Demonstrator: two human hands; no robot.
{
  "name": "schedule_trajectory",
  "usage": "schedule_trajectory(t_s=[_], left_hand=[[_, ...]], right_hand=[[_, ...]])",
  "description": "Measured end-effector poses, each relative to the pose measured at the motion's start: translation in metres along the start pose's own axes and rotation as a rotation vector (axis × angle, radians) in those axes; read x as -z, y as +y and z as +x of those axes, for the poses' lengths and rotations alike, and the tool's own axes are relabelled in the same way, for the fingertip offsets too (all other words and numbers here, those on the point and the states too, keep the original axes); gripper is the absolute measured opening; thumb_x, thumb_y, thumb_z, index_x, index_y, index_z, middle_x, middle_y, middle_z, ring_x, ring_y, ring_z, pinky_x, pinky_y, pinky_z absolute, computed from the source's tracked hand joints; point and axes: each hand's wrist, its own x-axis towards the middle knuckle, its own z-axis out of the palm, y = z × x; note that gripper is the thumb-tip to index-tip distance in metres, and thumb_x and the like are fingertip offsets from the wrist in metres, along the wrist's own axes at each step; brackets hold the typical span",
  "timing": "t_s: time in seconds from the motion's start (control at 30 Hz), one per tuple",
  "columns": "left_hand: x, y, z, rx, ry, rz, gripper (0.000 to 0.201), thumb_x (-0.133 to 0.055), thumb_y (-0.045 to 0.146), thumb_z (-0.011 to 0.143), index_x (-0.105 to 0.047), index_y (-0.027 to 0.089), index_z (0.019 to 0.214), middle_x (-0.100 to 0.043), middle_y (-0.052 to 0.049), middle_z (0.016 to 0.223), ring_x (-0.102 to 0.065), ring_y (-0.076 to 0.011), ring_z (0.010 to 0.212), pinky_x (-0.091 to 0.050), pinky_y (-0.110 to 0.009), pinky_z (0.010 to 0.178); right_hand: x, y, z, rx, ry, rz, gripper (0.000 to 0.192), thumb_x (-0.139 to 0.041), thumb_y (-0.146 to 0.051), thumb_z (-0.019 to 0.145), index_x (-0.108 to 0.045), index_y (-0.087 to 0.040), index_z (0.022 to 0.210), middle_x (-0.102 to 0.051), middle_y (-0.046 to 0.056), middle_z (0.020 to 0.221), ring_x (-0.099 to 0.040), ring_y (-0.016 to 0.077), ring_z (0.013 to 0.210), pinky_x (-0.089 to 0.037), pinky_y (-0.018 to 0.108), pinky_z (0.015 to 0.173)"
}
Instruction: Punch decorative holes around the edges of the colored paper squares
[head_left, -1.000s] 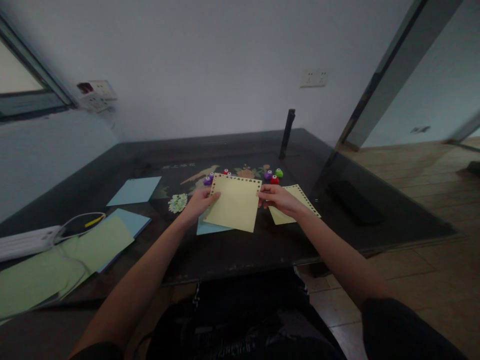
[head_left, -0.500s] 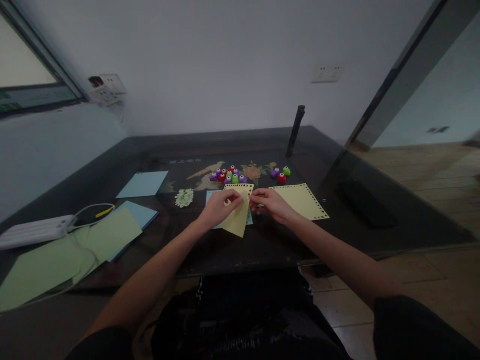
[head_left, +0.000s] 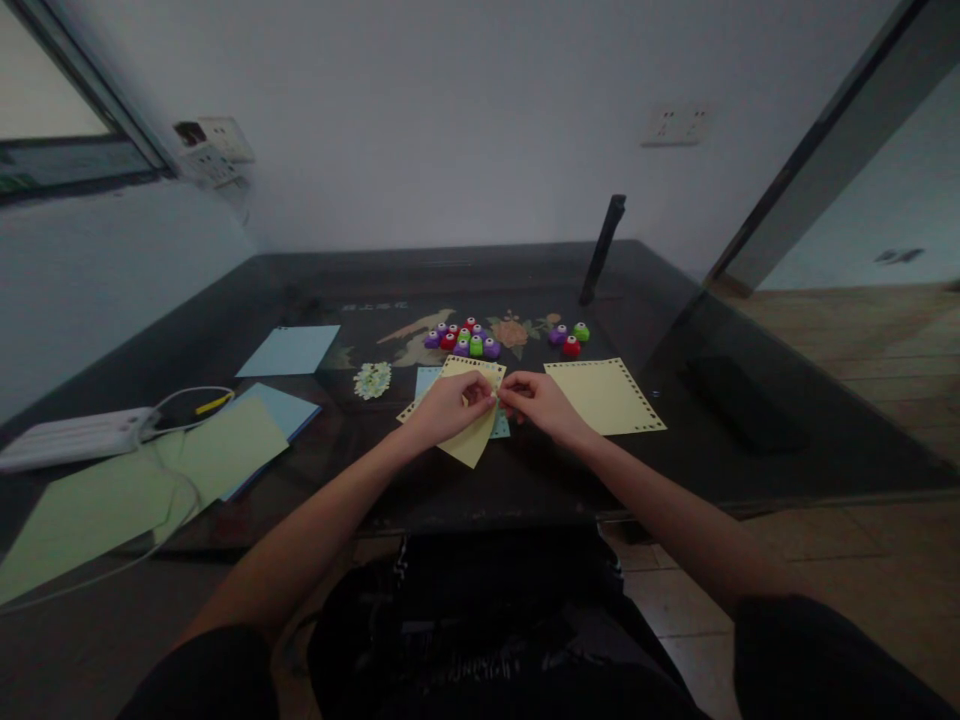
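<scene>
A yellow sheet of paper [head_left: 471, 442] with holes punched along its edges is held up at the middle of the table. My left hand [head_left: 454, 405] pinches it between thumb and fingers. Close against its right edge, my right hand [head_left: 544, 402] has its fingertips pressed together; what they hold, if anything, is too small to make out. Beneath the yellow sheet lies a light blue sheet [head_left: 501, 427], mostly covered. Just behind stand several small purple, red and green craft punches [head_left: 465, 340], with three more punches [head_left: 570, 338] to their right.
A second hole-edged yellow sheet [head_left: 604, 395] lies at right. A pile of paper scraps [head_left: 373, 380] sits left of my hands. Farther left are blue paper [head_left: 291, 350], green paper [head_left: 232, 445] and a white power strip [head_left: 79, 440] with its cable. A black upright object [head_left: 602, 250] stands behind.
The yellow sheet has turned, so a punched corner now shows left of my left hand. Both hands have drawn closer together at its right edge. The view has shifted slightly.
</scene>
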Motion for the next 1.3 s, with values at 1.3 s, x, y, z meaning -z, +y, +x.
schedule_trajectory(t_s=[1.3], left_hand=[[0.0008, 0.0069, -0.0029, -0.113, 0.172, 0.181, 0.007, -0.053, 0.02, 0.079, -0.058, 0.016, 0.075, -0.063, 0.0, 0.069, -0.056, -0.0113, 0.063, -0.04, -0.023, 0.061]], right_hand=[[0.0053, -0.0005, -0.0026, 0.039, 0.094, 0.083, 0.02, -0.062, -0.035, 0.072, -0.053, -0.018, 0.071, -0.058, -0.001, 0.061, -0.055, 0.0111, 0.054, -0.042, 0.022, 0.045]])
